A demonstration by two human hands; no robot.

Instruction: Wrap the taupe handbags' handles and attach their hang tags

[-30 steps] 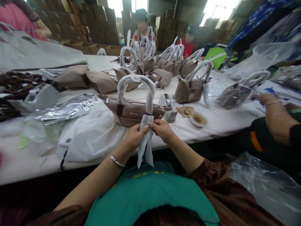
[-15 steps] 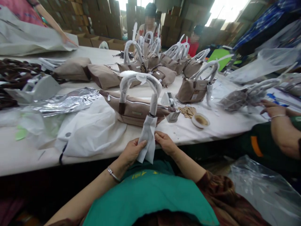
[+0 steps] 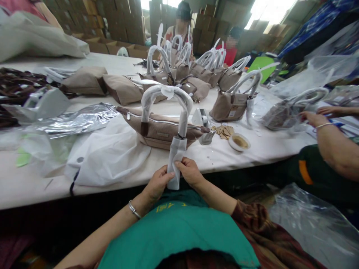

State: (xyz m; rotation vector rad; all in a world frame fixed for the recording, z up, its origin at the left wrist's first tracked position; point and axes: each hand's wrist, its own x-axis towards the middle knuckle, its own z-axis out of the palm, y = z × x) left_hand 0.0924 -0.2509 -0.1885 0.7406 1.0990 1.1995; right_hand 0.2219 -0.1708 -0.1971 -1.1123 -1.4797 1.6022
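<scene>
Right hand (image 3: 191, 172) now on white wrapper (image 3: 177, 150)

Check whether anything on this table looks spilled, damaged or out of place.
Nothing looks clearly spilled or damaged: the brown contents of the small dish sit within its rim. Most untidy is the crumpled white material left of the ribbed handbag, bunched near the table's front edge.

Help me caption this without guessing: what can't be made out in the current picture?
All in the head view:
What the white wrap encloses: hidden by the wrap, left hand and right hand.
Any lettering on the plate of the ribbed handbag: too small and blurred.
Tag print on the upright bag: too small.
Worker in pink: mostly cut off by the upper-left edges.
</scene>
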